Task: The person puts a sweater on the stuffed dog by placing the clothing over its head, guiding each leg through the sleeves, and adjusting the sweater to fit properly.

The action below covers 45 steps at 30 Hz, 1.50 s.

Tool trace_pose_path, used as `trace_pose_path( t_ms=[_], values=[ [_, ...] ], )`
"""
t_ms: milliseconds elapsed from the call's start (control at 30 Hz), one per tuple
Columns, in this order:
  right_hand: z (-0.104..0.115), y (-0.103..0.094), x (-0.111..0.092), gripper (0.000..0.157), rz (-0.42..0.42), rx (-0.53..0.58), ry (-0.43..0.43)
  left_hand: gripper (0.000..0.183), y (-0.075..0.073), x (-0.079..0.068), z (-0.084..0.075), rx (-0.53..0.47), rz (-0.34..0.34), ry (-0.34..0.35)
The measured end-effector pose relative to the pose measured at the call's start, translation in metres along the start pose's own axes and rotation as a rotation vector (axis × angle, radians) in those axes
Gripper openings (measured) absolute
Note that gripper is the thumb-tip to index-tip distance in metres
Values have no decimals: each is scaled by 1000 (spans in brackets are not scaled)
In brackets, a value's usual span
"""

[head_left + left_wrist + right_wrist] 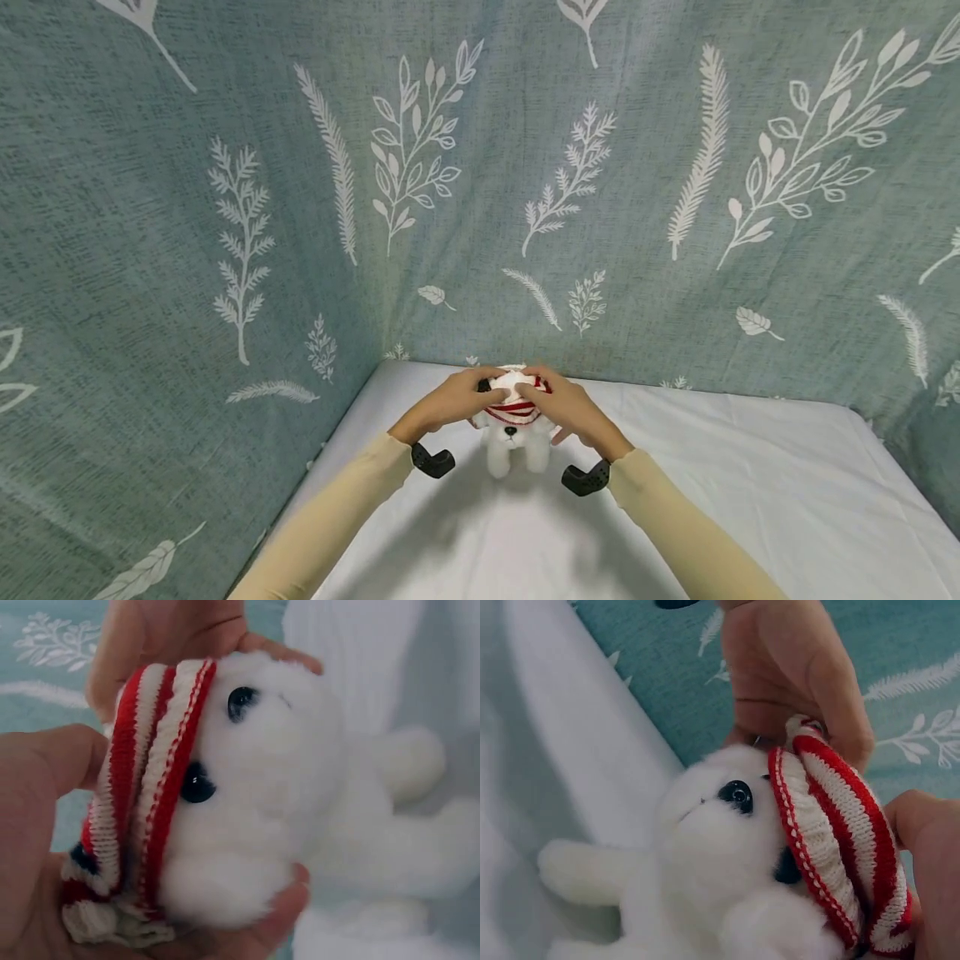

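A white plush dog (498, 458) with black eyes and a dark nose sits facing me on the white cloth. Its head wears a red-and-white striped knitted hat (124, 772), whose ribbed brim lies just above the eyes in the left wrist view. My left hand (457, 396) grips one side of the hat, with its thumb on the knit and a fingertip by the dog's cheek. On the opposite side my right hand (566, 407) holds the hat, thumb over the stripes (855, 825). Both thumbs come close together over the top; some fingers are hidden behind the head.
White cloth (750, 500) covers the surface under the toy. Blue-green curtains (480, 167) printed with white leaves rise behind it and at the left. A black curved device (432, 460) is worn on the left wrist, and another (585, 479) on the right.
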State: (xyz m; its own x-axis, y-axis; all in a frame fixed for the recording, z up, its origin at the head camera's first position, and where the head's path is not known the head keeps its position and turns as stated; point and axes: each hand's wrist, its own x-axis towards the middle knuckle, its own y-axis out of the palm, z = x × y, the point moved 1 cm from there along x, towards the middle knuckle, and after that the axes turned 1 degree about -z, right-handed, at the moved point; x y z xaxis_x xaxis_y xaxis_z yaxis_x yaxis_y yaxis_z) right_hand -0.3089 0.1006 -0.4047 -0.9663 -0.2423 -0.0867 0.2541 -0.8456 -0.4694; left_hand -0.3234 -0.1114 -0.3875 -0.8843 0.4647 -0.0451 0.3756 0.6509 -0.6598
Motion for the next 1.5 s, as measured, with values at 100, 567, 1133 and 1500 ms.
trace_pose_path(
  t_ms=[100,567,1133,1500],
  values=[
    [-2,-1,-2,54,59,134,46,54,3,0,2,-115,6,-31],
    [-7,-14,-7,31,48,326,8,50,21,11,10,-365,-61,-50],
    [-25,-22,-10,44,-10,405,97,43,38,18,9,-508,-44,-61],
    [-33,-20,-7,37,-18,482,125,45,38,21,12,-612,-9,-102]
  ],
)
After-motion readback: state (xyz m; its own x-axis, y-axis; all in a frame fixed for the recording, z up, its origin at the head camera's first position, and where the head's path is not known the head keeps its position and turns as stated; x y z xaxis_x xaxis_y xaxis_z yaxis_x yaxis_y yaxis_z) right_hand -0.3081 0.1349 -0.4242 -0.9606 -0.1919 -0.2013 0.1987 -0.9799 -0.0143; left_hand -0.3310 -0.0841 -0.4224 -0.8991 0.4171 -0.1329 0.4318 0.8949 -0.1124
